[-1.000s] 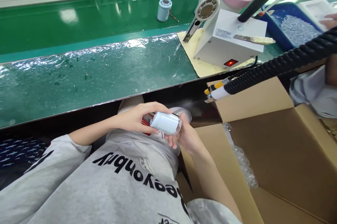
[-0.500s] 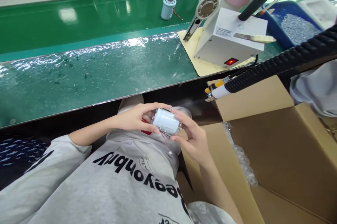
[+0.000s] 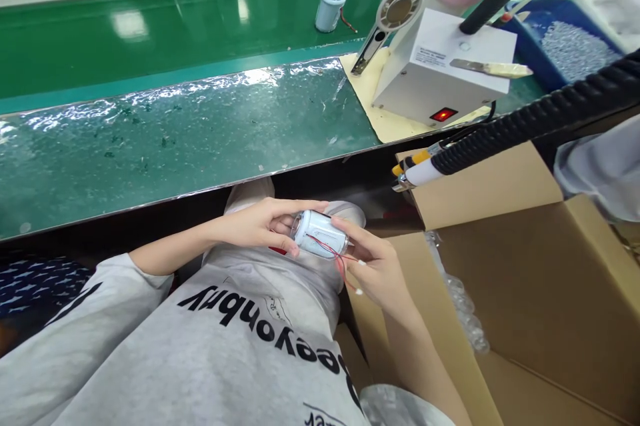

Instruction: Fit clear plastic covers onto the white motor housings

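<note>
Above my lap I hold a pale blue cylinder with wires (image 3: 320, 235), which has a clear plastic cover around it. My left hand (image 3: 263, 223) grips its left end, fingers along the far side and thumb at the near side. At the right end my right hand (image 3: 373, 259) has its fingers and thumb closed round it. Thin red and dark wires (image 3: 340, 263) run across its face and dangle by my right thumb, with small white connectors at their tips. A similar blue cylinder (image 3: 330, 9) stands upright on the green belt.
On the bench's right stands a white box (image 3: 440, 73) with a lit red switch, a knife (image 3: 493, 69) on top and a handheld fan (image 3: 395, 9) beside it. A black hose (image 3: 540, 113) crosses above an open carton (image 3: 545, 266). A blue tray (image 3: 530, 39) holds small pale pieces.
The cylinder in my hands has turned about its length, bringing the wires onto its upper face. Both hands still hold it at its ends. The camera view has shifted slightly.
</note>
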A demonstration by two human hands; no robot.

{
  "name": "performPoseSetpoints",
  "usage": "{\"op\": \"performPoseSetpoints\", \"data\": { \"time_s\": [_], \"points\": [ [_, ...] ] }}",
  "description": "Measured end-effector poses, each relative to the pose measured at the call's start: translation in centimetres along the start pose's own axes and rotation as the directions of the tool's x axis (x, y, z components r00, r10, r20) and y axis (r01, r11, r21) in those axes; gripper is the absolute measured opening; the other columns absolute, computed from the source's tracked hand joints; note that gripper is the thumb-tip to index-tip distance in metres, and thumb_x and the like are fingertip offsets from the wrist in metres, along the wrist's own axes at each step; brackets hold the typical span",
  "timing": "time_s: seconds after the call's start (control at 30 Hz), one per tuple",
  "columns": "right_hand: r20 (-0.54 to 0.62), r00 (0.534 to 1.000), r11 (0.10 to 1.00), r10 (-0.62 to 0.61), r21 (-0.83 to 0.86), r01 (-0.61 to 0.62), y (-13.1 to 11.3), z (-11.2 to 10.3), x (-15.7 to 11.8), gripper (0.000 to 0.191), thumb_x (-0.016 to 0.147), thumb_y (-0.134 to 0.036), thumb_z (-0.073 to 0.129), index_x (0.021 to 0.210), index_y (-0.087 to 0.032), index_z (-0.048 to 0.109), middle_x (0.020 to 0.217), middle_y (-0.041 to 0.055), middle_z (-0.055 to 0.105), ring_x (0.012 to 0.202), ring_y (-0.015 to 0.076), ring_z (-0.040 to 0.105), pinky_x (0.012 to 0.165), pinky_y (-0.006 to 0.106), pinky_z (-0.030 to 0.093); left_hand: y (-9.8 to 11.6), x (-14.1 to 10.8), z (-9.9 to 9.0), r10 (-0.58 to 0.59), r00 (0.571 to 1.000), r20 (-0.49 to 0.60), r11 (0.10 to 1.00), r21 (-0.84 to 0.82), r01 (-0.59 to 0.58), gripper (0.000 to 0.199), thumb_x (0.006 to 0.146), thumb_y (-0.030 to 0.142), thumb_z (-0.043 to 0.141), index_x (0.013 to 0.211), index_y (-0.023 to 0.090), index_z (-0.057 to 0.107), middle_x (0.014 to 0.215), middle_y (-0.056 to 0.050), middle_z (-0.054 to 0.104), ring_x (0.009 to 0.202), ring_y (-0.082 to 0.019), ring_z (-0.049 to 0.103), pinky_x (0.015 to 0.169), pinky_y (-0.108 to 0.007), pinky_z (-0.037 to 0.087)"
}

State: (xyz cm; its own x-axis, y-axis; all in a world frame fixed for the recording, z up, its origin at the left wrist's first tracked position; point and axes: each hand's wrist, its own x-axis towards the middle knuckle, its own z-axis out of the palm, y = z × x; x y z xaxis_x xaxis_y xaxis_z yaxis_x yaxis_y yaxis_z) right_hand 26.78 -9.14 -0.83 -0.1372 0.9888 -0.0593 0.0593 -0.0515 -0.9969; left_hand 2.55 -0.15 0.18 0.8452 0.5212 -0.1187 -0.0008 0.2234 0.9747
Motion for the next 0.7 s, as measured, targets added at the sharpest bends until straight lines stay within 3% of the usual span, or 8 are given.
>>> {"op": "performPoseSetpoints", "data": {
  "time_s": [0.07,0.13,0.27,0.37,0.5,0.6,0.7],
  "points": [
    [0.001,0.997,0.997,0.073,0.037,-0.073,0.0,0.0,0.0,0.046,0.083,-0.051,0.083,0.124,-0.031,0.076,0.110,0.0061,0.079,0.089,0.0278,0.077,0.073,0.040,0.068,0.3,0.0,0.0,0.007,1.000,0.000,1.000,0.007,-0.007,0.082,0.077,0.018,0.085,0.151,0.027,0.053,0.146,-0.015,0.062,0.119,-0.025,0.069,0.093,-0.033,0.058],
    [-0.012,0.997,0.996,0.079,0.048,-0.078,0.1,0.1,-0.1,0.050,0.080,-0.055,0.084,0.123,-0.032,0.077,0.110,0.0054,0.080,0.086,0.0266,0.077,0.073,0.039,0.068,0.3,-0.1,0.0,0.007,1.000,0.003,1.000,0.017,-0.007,0.081,0.078,0.019,0.084,0.152,0.028,0.052,0.148,-0.014,0.060,0.122,-0.026,0.068,0.096,-0.034,0.058],
    [-0.024,0.999,0.999,-0.034,-0.001,0.034,0.2,0.2,-0.2,0.039,0.082,-0.045,0.086,0.118,-0.035,0.079,0.122,0.0031,0.077,0.101,0.0260,0.077,0.082,0.036,0.068,-0.3,-0.2,-0.3,-0.007,1.000,0.023,1.000,0.023,0.007,0.083,0.080,0.021,0.083,0.155,0.028,0.048,0.142,-0.013,0.065,0.120,-0.026,0.069,0.093,-0.032,0.058],
    [-0.008,0.998,0.996,-0.061,-0.065,0.061,0.2,0.3,-0.3,0.039,0.083,-0.039,0.085,0.121,-0.036,0.078,0.127,0.0026,0.076,0.115,0.0291,0.073,0.089,0.040,0.067,-0.8,-0.2,-0.4,0.009,1.000,0.024,1.000,0.020,-0.009,0.085,0.078,0.020,0.085,0.154,0.028,0.048,0.142,-0.012,0.066,0.119,-0.026,0.069,0.094,-0.031,0.058],
    [0.012,0.994,0.987,-0.111,-0.117,0.111,0.3,0.4,-0.3,0.039,0.087,-0.035,0.083,0.125,-0.039,0.075,0.131,0.0012,0.074,0.125,0.0309,0.068,0.094,0.042,0.066,-0.9,-0.2,-0.3,0.020,0.999,0.048,1.000,0.006,-0.021,0.085,0.080,0.018,0.083,0.155,0.030,0.046,0.152,-0.012,0.059,0.127,-0.026,0.066,0.100,-0.034,0.057],
    [0.016,0.979,0.970,-0.205,-0.132,0.206,0.4,0.6,-0.5,0.049,0.084,-0.034,0.086,0.131,-0.040,0.071,0.135,0.0018,0.071,0.128,0.0308,0.066,0.094,0.042,0.067,-0.7,-0.2,-0.1,0.052,0.996,0.074,0.999,-0.001,-0.052,0.085,0.081,0.017,0.081,0.156,0.032,0.045,0.164,-0.011,0.044,0.141,-0.028,0.055,0.108,-0.035,0.053],
    [-0.013,0.951,0.938,-0.308,-0.172,0.301,0.3,0.8,-0.7,0.065,0.082,-0.029,0.087,0.142,-0.038,0.063,0.140,0.0047,0.068,0.131,0.0305,0.064,0.102,0.047,0.063,-0.5,-0.2,0.0,0.031,0.996,0.083,1.000,-0.008,-0.030,0.092,0.083,0.020,0.080,0.161,0.034,0.034,0.162,-0.014,0.045,0.136,-0.028,0.060,0.104,-0.036,0.055]
  ]
}}
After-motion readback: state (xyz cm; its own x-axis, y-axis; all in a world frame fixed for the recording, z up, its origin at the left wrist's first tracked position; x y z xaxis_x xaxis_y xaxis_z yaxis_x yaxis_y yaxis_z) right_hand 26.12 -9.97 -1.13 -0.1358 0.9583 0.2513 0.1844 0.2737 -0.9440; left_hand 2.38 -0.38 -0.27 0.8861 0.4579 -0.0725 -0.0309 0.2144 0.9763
